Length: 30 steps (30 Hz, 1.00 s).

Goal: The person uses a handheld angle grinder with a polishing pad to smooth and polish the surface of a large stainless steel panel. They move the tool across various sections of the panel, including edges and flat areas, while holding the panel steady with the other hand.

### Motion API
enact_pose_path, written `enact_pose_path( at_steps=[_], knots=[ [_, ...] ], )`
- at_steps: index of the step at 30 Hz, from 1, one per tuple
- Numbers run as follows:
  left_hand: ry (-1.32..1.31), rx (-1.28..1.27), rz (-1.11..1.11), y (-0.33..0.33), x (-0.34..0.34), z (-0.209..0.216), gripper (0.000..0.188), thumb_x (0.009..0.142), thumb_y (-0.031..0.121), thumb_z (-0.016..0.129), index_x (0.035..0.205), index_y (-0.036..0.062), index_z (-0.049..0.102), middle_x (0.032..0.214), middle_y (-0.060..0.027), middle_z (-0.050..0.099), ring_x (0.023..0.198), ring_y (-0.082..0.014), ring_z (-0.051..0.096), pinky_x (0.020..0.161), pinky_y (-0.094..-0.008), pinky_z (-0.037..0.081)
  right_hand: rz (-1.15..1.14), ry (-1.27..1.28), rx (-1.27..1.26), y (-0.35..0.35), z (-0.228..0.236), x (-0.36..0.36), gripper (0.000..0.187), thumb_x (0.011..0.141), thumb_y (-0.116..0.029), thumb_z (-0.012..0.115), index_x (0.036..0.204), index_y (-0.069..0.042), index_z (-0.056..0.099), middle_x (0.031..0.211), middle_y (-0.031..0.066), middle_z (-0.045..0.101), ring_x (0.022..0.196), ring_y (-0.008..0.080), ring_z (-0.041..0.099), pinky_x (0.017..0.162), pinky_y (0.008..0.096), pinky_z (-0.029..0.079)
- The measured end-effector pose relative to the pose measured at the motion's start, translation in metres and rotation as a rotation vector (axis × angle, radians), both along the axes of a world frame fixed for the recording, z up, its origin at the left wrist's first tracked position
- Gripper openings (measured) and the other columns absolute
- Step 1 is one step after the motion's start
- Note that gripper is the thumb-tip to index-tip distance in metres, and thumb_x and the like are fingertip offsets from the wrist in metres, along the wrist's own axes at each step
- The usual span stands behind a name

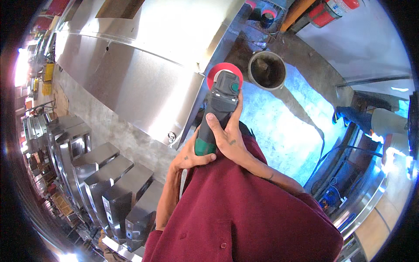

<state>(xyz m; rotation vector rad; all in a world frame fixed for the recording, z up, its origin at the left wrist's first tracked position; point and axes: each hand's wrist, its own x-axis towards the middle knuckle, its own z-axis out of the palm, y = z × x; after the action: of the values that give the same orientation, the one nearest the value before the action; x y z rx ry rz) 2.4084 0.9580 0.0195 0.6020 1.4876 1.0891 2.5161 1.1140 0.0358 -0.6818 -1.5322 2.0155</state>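
Both my hands are wrapped round a black and green angle grinder held in front of my body. My left hand grips the green rear end. Higher up, my right hand closes on the black body, its thumb lying along the top and its fingers reaching round the right side. A red disc with a pale centre sits at the tool's far end, partly hidden by the head. Just left of the disc is the corner of a large stainless steel sheet-metal piece; whether they touch, I cannot tell.
A bucket stands on the concrete floor, far right of the grinder. Several steel boxes stand in a row at the lower left. At the right, a person works near bright light. A red cylinder lies at the far right.
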Motion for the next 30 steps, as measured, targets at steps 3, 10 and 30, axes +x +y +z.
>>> enact_pose_path(
  at_steps=[3,10,30],
  knots=[
    [0.001,-0.009,-0.003,-0.003,-0.004,-0.002,0.119,0.073,0.029,0.092,0.171,0.0013,0.03,0.152,-0.0177,0.057,0.142,-0.0305,0.054,0.119,-0.0433,0.04,0.009,-0.029,0.065,0.001,-0.003,-0.001,0.111,0.112,-0.038,0.065,0.167,0.003,-0.022,0.166,0.0365,0.027,0.15,0.0407,0.044,0.125,0.0482,0.037],
    [0.018,-0.076,-0.027,-0.009,-0.011,-0.001,0.116,0.072,0.029,0.093,0.168,0.0006,0.034,0.148,-0.0162,0.059,0.139,-0.0306,0.056,0.118,-0.0433,0.042,0.023,-0.027,0.072,-0.002,-0.005,-0.001,0.113,0.112,-0.041,0.063,0.165,0.005,-0.024,0.167,0.0383,0.021,0.153,0.0426,0.04,0.128,0.0497,0.031],
    [0.008,-0.1,-0.042,-0.012,-0.011,-0.006,0.121,0.071,0.035,0.093,0.169,-0.0002,0.032,0.152,-0.0203,0.056,0.142,-0.033,0.055,0.119,-0.0466,0.042,0.074,-0.009,0.036,0.001,-0.008,0.001,0.111,0.113,-0.039,0.061,0.165,0.003,-0.027,0.166,0.0411,0.018,0.153,0.047,0.038,0.127,0.0521,0.034]
  ],
)
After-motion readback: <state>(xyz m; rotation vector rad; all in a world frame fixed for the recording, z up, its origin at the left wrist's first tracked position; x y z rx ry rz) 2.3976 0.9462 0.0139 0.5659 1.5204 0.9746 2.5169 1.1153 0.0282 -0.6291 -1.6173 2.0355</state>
